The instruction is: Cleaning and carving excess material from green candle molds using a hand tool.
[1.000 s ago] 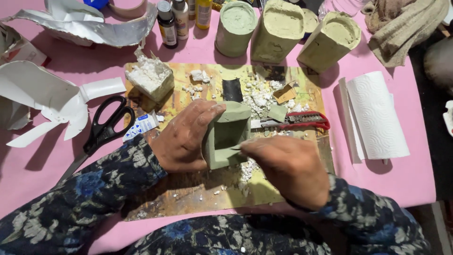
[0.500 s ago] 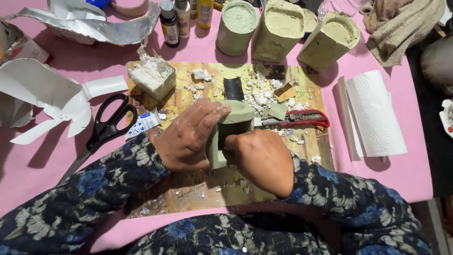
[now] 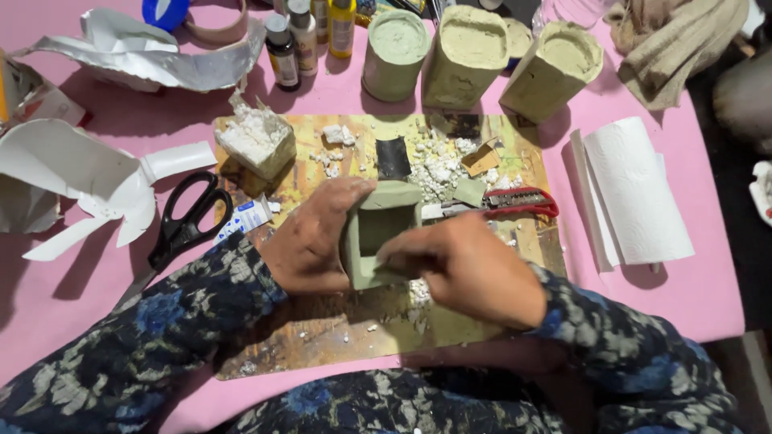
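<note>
Head view: the left hand (image 3: 310, 245) and right hand (image 3: 470, 269) both grip a hollow green block (image 3: 379, 233). Squeezing too hard might crack its thin walls.

Over the stained wooden board (image 3: 322, 337), the left hand (image 3: 310, 241) grips a square green hollow block (image 3: 378, 233) while the right hand (image 3: 466, 269) presses its near edge. Black scissors (image 3: 181, 229) lie left of the board, a paper towel roll (image 3: 635, 189) right.
</note>
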